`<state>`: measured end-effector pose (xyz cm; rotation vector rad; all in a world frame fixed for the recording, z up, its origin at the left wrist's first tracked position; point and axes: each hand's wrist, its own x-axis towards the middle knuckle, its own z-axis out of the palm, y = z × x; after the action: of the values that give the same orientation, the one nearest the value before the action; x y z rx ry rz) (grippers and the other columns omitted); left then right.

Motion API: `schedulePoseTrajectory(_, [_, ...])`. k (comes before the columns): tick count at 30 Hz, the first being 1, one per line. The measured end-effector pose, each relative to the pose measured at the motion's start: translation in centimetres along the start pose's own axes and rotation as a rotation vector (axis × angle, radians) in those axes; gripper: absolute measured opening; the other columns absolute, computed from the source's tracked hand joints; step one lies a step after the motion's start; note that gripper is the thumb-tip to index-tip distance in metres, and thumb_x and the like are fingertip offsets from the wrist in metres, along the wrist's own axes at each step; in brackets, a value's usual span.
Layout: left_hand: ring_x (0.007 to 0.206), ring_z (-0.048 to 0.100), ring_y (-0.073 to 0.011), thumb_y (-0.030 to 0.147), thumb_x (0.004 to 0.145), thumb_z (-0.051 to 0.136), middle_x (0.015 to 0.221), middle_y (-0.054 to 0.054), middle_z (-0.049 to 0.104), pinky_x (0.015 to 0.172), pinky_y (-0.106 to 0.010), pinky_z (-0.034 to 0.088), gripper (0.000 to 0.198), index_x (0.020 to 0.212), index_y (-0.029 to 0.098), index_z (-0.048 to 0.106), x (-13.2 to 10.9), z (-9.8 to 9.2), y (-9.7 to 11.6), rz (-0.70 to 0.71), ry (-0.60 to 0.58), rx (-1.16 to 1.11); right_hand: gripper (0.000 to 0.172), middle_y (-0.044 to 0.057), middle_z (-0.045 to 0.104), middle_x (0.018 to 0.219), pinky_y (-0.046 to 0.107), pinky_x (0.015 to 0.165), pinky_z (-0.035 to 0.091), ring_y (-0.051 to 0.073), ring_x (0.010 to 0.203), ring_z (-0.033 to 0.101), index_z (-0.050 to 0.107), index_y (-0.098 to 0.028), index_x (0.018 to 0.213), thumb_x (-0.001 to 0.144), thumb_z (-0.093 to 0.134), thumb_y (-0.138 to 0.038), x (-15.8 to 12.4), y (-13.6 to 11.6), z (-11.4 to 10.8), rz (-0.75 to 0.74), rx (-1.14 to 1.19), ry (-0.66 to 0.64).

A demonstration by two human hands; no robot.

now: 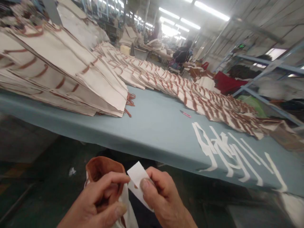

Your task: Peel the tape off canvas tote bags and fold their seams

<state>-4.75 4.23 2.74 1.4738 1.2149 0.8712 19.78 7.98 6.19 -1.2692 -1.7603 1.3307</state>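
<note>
In front of me, below the table edge, is a cream cloth bag with a brown band around its open mouth. My left hand is closed over the bag's near side, thumb and curled fingers at the brown edge. Its index finger stretches toward a white strip, its tip at the strip's edge. Thumb and fingers of my right hand pinch this strip, which looks like paper or tape. A small brown spot shows on the strip beside my right thumb. Much of the bag is hidden behind my left hand.
On the blue-grey table lie a stack of cream cloth pieces and long overlapping rows of brown-trimmed pieces. White strips hang over the front edge; a small pink tool lies nearby. A person sits far back.
</note>
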Motion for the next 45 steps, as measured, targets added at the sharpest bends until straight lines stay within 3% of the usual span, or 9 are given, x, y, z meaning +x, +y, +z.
schedulePoseTrajectory(3, [0.059,0.043,-0.0117,0.074,0.095,0.078,0.070,0.006,0.049,0.054,-0.020,0.041,0.053,0.090,0.022,0.072,0.0,1.0,1.0,-0.077,-0.043,-0.247,0.026,-0.001,0.065,0.078,0.023,0.064,0.046,0.016,0.073,0.059,0.079,-0.025,0.094,0.109,0.069,-0.045,-1.4,-0.5,0.6,-0.002,-0.143,-0.037])
schedulePoseTrajectory(9, [0.063,0.051,-0.0132,0.068,0.107,0.069,0.071,0.003,0.057,0.056,-0.021,0.039,0.053,0.085,0.020,0.069,-0.3,1.2,1.4,-0.135,-0.067,-0.247,0.026,-0.006,0.047,0.062,0.023,0.056,0.031,0.012,0.060,0.045,0.061,-0.023,0.078,0.104,0.064,-0.029,-2.0,-1.3,0.8,0.019,-0.129,-0.173])
schedulePoseTrajectory(13, [0.059,0.045,-0.0113,0.065,0.110,0.067,0.067,0.004,0.056,0.054,-0.021,0.036,0.057,0.076,0.020,0.063,-0.3,1.2,1.7,-0.116,-0.054,-0.272,0.031,-0.008,0.039,0.062,0.024,0.049,0.023,0.009,0.053,0.032,0.050,-0.023,0.075,0.103,0.059,-0.031,-2.0,-1.3,0.8,0.075,0.047,-0.271])
schedulePoseTrajectory(16, [0.056,0.040,-0.0098,0.071,0.104,0.071,0.063,0.006,0.054,0.054,-0.020,0.033,0.060,0.075,0.019,0.062,-0.3,1.3,2.8,-0.242,-0.091,-0.385,0.032,-0.009,0.037,0.062,0.024,0.047,0.023,0.009,0.053,0.030,0.052,-0.023,0.077,0.104,0.059,-0.037,-1.6,-1.0,0.6,0.079,0.159,-0.309])
schedulePoseTrajectory(19, [0.057,0.046,-0.0099,0.072,0.094,0.082,0.062,0.005,0.058,0.057,-0.020,0.036,0.061,0.074,0.019,0.062,-0.3,1.4,4.3,-0.396,-0.042,-0.450,0.036,-0.008,0.038,0.063,0.024,0.049,0.023,0.009,0.054,0.030,0.054,-0.022,0.078,0.105,0.061,-0.044,-1.4,-0.7,0.3,0.068,0.188,-0.293])
schedulePoseTrajectory(26, [0.056,0.047,-0.0103,0.066,0.078,0.093,0.060,0.002,0.064,0.056,-0.020,0.035,0.058,0.071,0.019,0.061,0.3,1.6,5.6,-0.522,0.075,-0.477,0.037,-0.007,0.044,0.066,0.024,0.051,0.025,0.009,0.057,0.033,0.057,-0.021,0.080,0.108,0.060,-0.045,-1.2,-0.2,0.2,0.095,0.187,-0.291])
schedulePoseTrajectory(34, [0.053,0.035,-0.0078,0.058,0.079,0.089,0.055,0.006,0.053,0.053,-0.019,0.029,0.052,0.065,0.020,0.057,0.6,2.2,5.8,-0.486,0.177,-0.436,0.046,-0.007,0.046,0.066,0.026,0.054,0.025,0.010,0.059,0.036,0.061,-0.020,0.081,0.113,0.062,-0.053,-1.2,0.6,0.1,0.076,0.201,-0.219])
schedulePoseTrajectory(41, [0.054,0.039,-0.0094,0.059,0.082,0.087,0.060,0.006,0.056,0.052,-0.020,0.029,0.048,0.071,0.020,0.061,0.6,2.2,5.5,-0.484,0.215,-0.413,0.041,-0.007,0.045,0.064,0.025,0.054,0.025,0.010,0.058,0.035,0.060,-0.021,0.079,0.109,0.063,-0.048,-0.9,0.7,0.4,0.075,0.183,-0.185])
schedulePoseTrajectory(45, [0.054,0.038,-0.0104,0.058,0.089,0.081,0.060,0.006,0.054,0.052,-0.021,0.031,0.046,0.071,0.021,0.061,0.4,2.2,5.1,-0.408,0.221,-0.346,0.039,-0.008,0.045,0.062,0.025,0.053,0.025,0.010,0.057,0.035,0.062,-0.020,0.079,0.109,0.064,-0.046,-0.9,0.7,0.5,0.065,0.164,-0.179])
